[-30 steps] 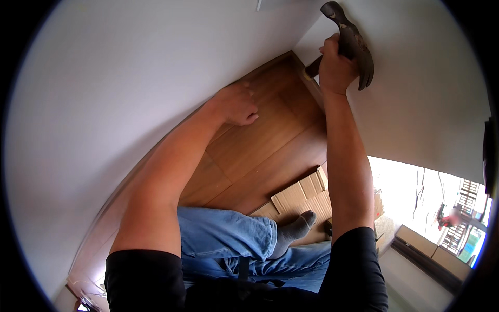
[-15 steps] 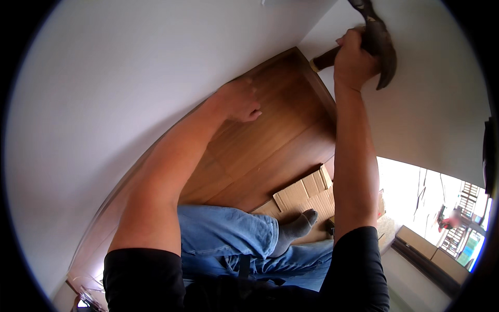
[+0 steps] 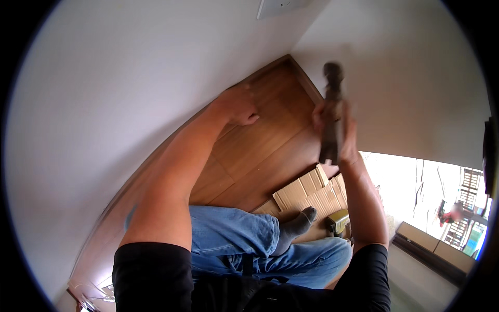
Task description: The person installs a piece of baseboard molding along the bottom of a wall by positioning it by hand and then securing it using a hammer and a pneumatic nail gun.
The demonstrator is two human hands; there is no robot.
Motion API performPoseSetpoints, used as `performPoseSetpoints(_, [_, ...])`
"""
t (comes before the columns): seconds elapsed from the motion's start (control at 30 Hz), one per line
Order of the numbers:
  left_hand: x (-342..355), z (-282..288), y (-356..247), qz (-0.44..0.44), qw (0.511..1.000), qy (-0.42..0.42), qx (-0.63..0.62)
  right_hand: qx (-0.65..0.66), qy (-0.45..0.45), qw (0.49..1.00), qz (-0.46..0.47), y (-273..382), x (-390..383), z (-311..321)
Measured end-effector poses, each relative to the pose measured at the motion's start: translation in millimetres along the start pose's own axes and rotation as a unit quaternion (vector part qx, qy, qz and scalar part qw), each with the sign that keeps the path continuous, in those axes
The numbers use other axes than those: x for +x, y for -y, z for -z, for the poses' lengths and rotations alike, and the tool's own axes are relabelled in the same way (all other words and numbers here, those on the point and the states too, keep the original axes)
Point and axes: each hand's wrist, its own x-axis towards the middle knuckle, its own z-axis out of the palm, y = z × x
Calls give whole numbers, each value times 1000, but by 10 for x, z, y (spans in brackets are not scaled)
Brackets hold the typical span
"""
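Observation:
In my right hand (image 3: 349, 136) is a claw hammer (image 3: 332, 112), blurred by motion, its dark metal head turned lengthwise toward me and the handle mostly hidden behind it. The hammer is raised above the floor near the right wall. Lower and further left, my left hand (image 3: 238, 106) is closed beside the skirting board (image 3: 195, 115), at the foot of the left wall. Its fingertips are pressed together, and whatever they hold is hidden from view.
Brown wood flooring (image 3: 249, 151) runs into the corner between two white walls. Flattened cardboard (image 3: 301, 192) lies by my socked foot (image 3: 299, 223), with a green-yellow object (image 3: 339, 221) on it. A white wall plate (image 3: 280, 6) sits high on the left wall.
My right hand has brought the hammer down and toward me, turning its head lengthwise. My left hand has stayed at the skirting board. The wall plate has come further into view.

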Motion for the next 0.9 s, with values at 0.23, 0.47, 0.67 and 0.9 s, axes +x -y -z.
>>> performPoseSetpoints(0.23, [18,-24,11,4,1000,-22,6,-206,188,937,-213,-281,-567,-587])
performPoseSetpoints(0.47, [23,-6,29,15,1000,3,17,-267,134,927,-226,-671,-212,-719])
performPoseSetpoints(0.67, [38,18,-22,3,1000,-20,-8,-222,115,929,-274,-811,-240,-723])
performPoseSetpoints(0.9, [-5,-22,-9,8,1000,-4,26,-144,204,934,-255,-81,-877,-504])
